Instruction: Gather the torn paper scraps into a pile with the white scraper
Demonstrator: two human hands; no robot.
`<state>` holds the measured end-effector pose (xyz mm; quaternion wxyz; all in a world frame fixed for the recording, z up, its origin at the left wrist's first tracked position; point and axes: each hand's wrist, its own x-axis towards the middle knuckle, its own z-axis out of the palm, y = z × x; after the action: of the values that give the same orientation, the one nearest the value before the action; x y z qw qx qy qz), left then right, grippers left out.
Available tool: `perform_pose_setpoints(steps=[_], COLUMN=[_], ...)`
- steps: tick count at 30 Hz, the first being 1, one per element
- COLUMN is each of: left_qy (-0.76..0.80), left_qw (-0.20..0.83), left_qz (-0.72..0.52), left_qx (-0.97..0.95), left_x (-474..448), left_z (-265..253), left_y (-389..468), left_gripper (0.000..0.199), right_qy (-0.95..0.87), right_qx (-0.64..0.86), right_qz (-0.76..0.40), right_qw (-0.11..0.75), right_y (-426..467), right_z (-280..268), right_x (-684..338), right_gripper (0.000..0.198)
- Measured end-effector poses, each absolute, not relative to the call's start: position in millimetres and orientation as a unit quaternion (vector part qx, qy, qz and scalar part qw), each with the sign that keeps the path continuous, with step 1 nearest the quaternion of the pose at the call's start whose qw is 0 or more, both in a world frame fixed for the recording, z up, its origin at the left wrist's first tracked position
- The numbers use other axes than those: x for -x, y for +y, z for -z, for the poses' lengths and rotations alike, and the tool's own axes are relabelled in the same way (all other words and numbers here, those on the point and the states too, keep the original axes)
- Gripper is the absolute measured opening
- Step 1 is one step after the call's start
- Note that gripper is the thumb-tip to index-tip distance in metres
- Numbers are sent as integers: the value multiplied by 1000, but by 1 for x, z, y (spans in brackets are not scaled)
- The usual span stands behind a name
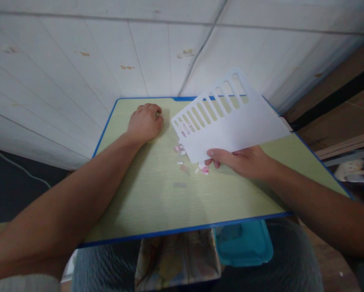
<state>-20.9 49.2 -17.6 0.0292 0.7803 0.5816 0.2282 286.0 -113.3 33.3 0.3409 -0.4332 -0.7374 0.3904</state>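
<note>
Our right hand (245,162) pinches a slotted sheet (229,129), likely light, bendy, best held by this unslotted edge, over the tabletop (151,198) toward its right edge. Our left hand (145,121), grip unclear, curls near the far left corner.

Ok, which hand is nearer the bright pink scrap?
Right. The right hand, gripping the slotted white sheet, is just right of the bright pink scrap; the left hand is farther off, toward the table's far-left corner.
</note>
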Motion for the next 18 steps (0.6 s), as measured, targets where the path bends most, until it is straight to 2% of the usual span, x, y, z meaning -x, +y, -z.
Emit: perform_pose_setpoints(steps=[7, 18], left_qy=[597, 601], left_qw=[45, 53], left_qz=[-184, -181], left_qx=[-780, -777], left_x=[12, 8], left_z=[-1, -5], left_y=[36, 31], left_gripper=[31, 32], right_qy=[-803, -801], right_qx=[379, 390], right_qz=[-378, -397], right_qw=[261, 220], right_y=[-128, -124], right_z=[-32, -42], right_x=[-271, -283], right_gripper=[27, 20])
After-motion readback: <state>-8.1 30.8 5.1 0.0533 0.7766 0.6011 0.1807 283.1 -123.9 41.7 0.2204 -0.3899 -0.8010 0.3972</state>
